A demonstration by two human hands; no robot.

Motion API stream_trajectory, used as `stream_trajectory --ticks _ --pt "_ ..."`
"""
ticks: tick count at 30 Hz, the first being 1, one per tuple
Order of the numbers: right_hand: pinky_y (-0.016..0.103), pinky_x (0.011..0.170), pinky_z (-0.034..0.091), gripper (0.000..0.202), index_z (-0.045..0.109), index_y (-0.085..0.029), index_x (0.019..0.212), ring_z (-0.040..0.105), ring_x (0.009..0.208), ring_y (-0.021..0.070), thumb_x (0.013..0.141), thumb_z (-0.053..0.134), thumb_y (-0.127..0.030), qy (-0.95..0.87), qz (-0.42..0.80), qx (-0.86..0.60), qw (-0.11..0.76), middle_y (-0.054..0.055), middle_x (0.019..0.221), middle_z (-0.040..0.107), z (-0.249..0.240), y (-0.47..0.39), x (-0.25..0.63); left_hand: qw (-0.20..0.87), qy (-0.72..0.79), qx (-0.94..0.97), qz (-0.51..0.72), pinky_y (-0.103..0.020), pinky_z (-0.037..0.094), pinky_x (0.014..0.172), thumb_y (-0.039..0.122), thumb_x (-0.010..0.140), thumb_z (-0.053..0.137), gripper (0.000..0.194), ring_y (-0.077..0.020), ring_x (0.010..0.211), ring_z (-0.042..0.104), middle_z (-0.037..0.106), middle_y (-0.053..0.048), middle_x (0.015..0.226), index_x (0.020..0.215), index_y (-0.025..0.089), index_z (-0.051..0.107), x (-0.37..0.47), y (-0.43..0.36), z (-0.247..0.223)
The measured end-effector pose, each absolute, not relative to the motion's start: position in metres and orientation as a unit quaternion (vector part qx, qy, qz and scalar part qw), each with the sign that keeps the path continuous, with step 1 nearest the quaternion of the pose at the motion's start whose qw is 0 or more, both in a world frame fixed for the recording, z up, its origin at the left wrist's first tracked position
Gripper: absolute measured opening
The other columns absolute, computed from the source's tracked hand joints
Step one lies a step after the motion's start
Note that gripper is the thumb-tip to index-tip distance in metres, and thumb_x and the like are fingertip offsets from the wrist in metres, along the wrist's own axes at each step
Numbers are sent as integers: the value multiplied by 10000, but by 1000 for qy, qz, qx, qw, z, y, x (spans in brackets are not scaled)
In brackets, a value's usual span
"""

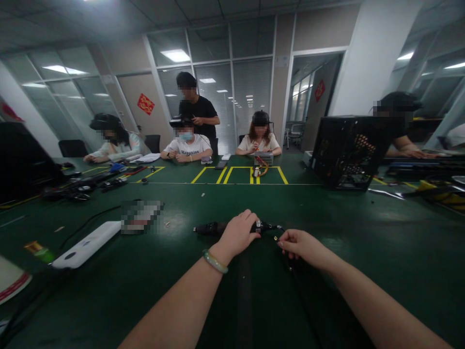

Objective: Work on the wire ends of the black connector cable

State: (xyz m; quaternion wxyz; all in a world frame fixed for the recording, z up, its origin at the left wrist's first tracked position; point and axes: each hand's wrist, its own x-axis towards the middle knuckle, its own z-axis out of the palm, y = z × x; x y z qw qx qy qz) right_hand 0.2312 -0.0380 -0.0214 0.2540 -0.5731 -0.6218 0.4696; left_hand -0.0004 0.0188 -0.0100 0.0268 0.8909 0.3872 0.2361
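Observation:
A black electric screwdriver (209, 229) lies across the green table in front of me, its metal tip pointing left. My left hand (241, 232) is closed over its body, with a jade-like bangle on the wrist. From its right end a short dark cord leads toward my other hand. My right hand (298, 246) pinches a black cable (291, 267) close to its end, where a small brass-coloured tip (275, 239) sticks out at the fingertips, apart from the screwdriver. That cable runs down the table toward me and fades into the dark surface.
Left of me lie a white power strip (89, 246), a blurred flat object (141, 216), a small green bottle (44, 253) and a white cup (10, 278). A black computer case (341, 152) stands at right. Several people sit or stand across the table, among tools and cables.

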Motion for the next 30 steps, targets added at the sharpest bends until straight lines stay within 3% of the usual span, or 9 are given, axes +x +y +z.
stream_trajectory --ticks 5,14,18,30 --pt "199 487 382 222 585 -181 889 558 564 106 855 584 -401 -618 451 -588 263 34 836 694 -23 -37 230 43 386 890 240 -310 430 768 474 794 664 337 -181 837 563 566 -11 945 944 206 524 2 9 -3" --pt "207 515 392 191 621 -166 861 569 586 122 850 568 -349 -643 406 -609 224 35 795 709 -18 -38 235 5 352 911 214 -330 420 829 282 837 620 224 -191 951 541 560 -12 1020 1025 215 520 29 -9 -14" --pt "234 602 429 157 647 -192 851 636 700 162 839 579 -333 -670 336 -626 216 22 790 714 -21 -37 234 -14 363 911 196 -333 424 794 303 876 587 171 -191 932 540 553 -22 1000 999 203 522 32 -6 -16" --pt "241 581 418 87 654 -230 844 635 688 162 818 577 -261 -713 210 -641 188 -2 785 689 -21 -41 227 1 329 922 202 -310 434 757 259 863 586 117 -178 898 537 544 -9 961 960 208 545 29 -3 -14"
